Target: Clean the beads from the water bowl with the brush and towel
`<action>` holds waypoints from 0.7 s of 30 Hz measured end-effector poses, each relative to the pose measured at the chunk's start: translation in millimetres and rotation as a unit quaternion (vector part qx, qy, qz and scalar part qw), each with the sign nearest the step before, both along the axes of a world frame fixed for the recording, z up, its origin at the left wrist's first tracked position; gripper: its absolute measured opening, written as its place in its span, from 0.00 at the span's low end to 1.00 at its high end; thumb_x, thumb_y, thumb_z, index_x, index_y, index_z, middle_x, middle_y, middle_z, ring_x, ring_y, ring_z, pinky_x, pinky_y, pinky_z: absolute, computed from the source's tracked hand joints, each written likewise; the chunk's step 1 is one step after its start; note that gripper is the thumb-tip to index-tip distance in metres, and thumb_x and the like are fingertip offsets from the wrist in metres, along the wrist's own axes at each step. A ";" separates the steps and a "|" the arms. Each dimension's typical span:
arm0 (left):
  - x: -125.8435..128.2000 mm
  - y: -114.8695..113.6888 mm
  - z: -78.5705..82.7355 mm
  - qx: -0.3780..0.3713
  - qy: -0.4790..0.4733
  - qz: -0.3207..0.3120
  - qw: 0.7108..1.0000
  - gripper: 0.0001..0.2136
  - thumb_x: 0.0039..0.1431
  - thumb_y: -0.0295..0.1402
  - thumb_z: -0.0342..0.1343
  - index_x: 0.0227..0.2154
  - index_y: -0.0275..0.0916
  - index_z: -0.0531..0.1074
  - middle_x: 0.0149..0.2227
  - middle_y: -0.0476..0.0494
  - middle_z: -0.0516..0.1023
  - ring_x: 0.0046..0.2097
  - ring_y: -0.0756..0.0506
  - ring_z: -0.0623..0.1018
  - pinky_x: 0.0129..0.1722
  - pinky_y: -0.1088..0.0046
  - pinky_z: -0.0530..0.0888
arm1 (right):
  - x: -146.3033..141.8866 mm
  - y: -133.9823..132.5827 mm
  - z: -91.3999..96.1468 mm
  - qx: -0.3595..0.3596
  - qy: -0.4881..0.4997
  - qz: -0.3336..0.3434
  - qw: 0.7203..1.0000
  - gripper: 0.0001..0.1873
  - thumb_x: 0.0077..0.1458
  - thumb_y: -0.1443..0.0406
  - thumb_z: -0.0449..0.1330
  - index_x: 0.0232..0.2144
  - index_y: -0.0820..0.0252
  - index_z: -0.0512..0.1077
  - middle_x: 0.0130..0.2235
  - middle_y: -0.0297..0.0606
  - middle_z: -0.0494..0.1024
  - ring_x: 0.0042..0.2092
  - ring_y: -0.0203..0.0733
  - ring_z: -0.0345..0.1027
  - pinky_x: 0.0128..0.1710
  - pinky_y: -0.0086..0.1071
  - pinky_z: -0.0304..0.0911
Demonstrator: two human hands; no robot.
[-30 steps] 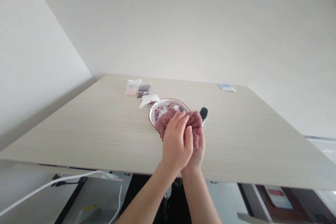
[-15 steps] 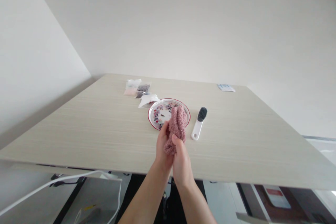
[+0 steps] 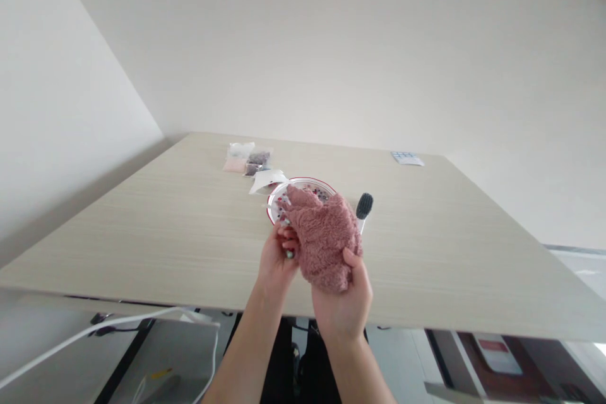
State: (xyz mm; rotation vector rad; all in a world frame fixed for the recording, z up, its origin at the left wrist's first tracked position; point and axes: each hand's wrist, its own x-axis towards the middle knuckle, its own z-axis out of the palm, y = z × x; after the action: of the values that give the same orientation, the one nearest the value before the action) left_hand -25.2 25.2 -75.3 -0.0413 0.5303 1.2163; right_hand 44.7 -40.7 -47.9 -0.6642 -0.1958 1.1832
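Observation:
A fuzzy pink cloth (image 3: 322, 243) hangs spread between my hands, just above the near side of the plate. My left hand (image 3: 277, 259) has its curled fingers on the cloth's left edge. My right hand (image 3: 343, 308) holds the cloth from below, with the thumb on top. Behind the cloth lies a white plate (image 3: 307, 182) with a red rim and many small coloured pieces on it. The black bristles of a white-handled brush (image 3: 364, 206) show to the right, and the cloth hides most of its handle.
Small plastic bags (image 3: 246, 159) and a white paper (image 3: 266, 181) lie beyond the plate on the pale wood-grain table (image 3: 142, 246). A small card (image 3: 407, 158) sits near the far edge. A white cable (image 3: 104, 320) runs below the near edge.
The cloth has gone from a narrow bunch to a wider spread, and my hands have moved apart. It now covers more of the plate and most of the brush handle.

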 end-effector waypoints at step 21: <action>-51.1 -5.9 12.5 -0.138 -0.033 0.103 0.985 0.11 0.61 0.27 0.36 0.26 0.34 0.61 0.26 0.46 0.65 0.28 0.52 0.71 0.22 0.76 0.73 | 34.2 -5.4 -75.9 -0.042 -0.514 0.029 0.856 0.23 0.41 0.73 0.52 0.43 0.58 0.67 0.45 0.38 0.70 0.49 0.43 0.61 0.52 0.39 0.53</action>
State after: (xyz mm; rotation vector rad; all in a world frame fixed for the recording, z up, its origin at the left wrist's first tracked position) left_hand -76.3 19.3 -62.8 -0.3779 0.6448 1.3292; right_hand 78.9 -46.0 -123.8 -1.3350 -1.0751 0.7840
